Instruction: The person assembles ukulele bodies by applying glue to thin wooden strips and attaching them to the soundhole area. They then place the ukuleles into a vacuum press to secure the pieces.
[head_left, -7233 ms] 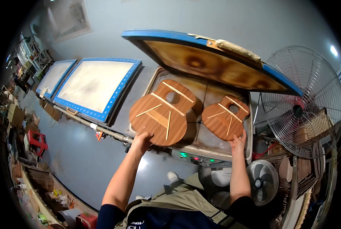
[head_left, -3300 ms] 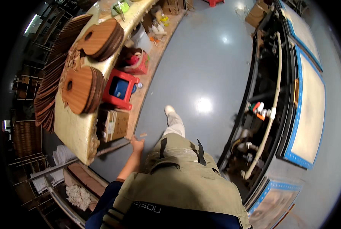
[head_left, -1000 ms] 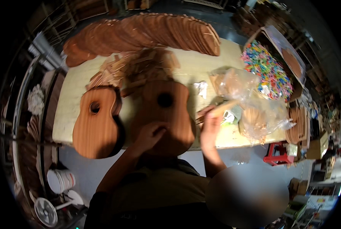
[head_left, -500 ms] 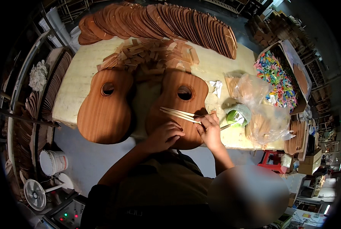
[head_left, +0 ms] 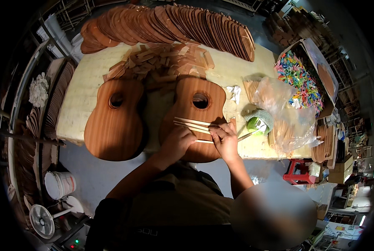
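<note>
Across the lower half of a brown ukulele body point(head_left: 186, 100) lie several thin pale wooden strips point(head_left: 191, 122). My right hand point(head_left: 225, 138) is closed on their right ends, above the body's lower right side. My left hand point(head_left: 176, 143) is closed at the lower left of the body, its fingertips pinching the left end of one strip point(head_left: 204, 142) that sits apart from the others. This strip's right end meets my right hand. A second ukulele body point(head_left: 113, 134), with a round sound hole, lies flat to the left, touched by neither hand.
Right of my right hand stands a green pot point(head_left: 259, 124) with white paste and a brush point(head_left: 246, 136). Beyond are plastic bags point(head_left: 294, 129) of strips and a box of coloured clips point(head_left: 300, 79). Wood offcuts point(head_left: 153, 62) and a row of curved wooden plates point(head_left: 166, 25) fill the far side.
My left hand has moved up and closed on one strip, which now lies lower, apart from the bundle. My right hand still holds the others. The whole view has shifted slightly.
</note>
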A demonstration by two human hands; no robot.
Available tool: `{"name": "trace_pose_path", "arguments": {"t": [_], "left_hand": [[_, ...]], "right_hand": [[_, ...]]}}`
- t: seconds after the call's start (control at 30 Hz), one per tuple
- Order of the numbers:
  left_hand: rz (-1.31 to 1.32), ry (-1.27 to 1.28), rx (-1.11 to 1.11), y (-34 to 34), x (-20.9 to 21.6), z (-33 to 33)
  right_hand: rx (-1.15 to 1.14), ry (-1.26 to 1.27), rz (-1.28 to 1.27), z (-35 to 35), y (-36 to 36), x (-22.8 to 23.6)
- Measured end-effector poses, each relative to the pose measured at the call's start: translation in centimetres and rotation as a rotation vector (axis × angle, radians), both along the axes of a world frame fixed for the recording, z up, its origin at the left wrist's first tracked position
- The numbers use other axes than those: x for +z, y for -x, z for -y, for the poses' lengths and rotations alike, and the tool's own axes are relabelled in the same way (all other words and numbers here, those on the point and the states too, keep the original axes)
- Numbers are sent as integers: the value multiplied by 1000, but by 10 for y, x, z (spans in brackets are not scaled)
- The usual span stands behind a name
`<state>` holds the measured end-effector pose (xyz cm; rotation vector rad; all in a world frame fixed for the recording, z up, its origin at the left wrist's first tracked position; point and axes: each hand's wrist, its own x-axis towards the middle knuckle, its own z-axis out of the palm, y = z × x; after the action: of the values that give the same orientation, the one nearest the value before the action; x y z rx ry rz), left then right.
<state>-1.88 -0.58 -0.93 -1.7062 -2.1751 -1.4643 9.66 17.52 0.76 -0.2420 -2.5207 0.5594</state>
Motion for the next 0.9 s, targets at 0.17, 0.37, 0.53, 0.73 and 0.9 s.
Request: {"name": "trace_pose_path", "arguments": {"t": [0.17,0.37,0.53,0.73,0.9], "left_hand": [[-58,-77,50,-3,-6,1],[-101,-68,71,-2,3,0],[-98,-29,62,-1,4,1],[-101,-38,71,-2,8,1],[-74,5,136,-7,6,-1]], "right_hand": [[19,-35,-28,5,-5,8],[4,11,80,7,-6,8],[39,-122,112,3,-3,10],[173,-94,193,0,-6,20],[109,89,75,-3,-2,21]]}}
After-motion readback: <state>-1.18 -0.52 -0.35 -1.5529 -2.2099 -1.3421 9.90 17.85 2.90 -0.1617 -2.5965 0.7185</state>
